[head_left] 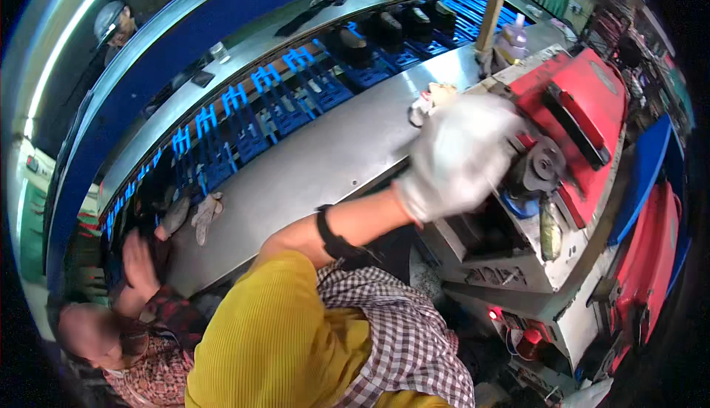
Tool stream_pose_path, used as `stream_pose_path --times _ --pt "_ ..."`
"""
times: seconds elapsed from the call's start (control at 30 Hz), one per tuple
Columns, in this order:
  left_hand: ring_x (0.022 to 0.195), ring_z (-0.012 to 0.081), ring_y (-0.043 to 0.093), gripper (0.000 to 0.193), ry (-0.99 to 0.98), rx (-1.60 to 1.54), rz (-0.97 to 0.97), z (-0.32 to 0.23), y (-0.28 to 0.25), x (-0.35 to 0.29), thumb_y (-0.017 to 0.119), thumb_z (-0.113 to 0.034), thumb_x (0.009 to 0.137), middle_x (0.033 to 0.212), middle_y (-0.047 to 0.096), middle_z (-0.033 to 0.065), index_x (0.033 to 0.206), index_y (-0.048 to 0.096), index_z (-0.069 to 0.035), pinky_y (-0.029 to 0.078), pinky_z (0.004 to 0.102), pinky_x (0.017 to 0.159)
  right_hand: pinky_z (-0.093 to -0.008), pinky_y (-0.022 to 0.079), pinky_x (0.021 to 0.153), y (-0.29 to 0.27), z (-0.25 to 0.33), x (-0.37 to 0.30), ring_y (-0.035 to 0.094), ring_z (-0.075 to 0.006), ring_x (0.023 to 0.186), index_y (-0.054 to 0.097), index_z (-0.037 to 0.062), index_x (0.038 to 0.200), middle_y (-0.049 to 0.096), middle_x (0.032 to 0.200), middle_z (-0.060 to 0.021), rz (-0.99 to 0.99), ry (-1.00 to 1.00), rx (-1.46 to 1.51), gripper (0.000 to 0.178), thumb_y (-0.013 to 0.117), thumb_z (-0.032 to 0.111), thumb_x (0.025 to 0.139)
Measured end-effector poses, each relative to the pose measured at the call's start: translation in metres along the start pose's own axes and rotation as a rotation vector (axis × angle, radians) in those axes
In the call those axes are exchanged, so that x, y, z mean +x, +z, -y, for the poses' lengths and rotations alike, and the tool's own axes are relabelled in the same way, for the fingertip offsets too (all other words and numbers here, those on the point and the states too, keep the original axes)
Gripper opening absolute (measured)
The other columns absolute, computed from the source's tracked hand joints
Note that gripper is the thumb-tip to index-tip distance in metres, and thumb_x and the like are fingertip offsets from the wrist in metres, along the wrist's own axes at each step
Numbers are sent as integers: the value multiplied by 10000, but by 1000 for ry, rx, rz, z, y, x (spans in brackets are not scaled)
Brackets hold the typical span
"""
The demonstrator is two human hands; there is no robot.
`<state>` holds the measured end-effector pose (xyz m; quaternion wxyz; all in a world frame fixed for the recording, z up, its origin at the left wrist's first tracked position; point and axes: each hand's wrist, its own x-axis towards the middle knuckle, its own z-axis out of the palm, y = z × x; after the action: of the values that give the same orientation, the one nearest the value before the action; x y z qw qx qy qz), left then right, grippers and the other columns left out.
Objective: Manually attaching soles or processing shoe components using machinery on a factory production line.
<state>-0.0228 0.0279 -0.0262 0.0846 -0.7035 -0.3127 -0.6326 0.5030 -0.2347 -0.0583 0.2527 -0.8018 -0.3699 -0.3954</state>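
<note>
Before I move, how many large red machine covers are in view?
2: an upper-right cover and a lower-right cover, near the picture's edge. More may be hidden.

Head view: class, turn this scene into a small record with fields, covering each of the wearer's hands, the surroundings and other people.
Left hand: white-gloved, motion-blurred, near a dark round part; grip unclear
Right hand: not in view
Left wrist: black band
Machine: red cover, right of the glove
Worktop: grey metal
Beyond worktop: blue racks, some bearing dark items
Co-workers: one lower left, one upper left
</note>
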Motion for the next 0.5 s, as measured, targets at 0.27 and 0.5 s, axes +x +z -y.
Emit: stream_pose_path --times 0.27,0.5 --pt "1463 472 336 756 -803 913 717 80 -136 -196 703 -395 883 1537 418 240 1500 427 -58 267 542 1220 -423 518 682 -2 12 7 657 -319 749 710 68 886 711 865 -140 2 210 128 365 509 295 1089" --pt "1389 456 413 810 -556 899 822 60 -144 -188 777 -420 774 1446 479 241 1420 495 -20 298 543 1171 -430 477 705 -6 38 2 604 -317 707 710 82 862 688 829 -138 8 249 287 420 468 324 1104"
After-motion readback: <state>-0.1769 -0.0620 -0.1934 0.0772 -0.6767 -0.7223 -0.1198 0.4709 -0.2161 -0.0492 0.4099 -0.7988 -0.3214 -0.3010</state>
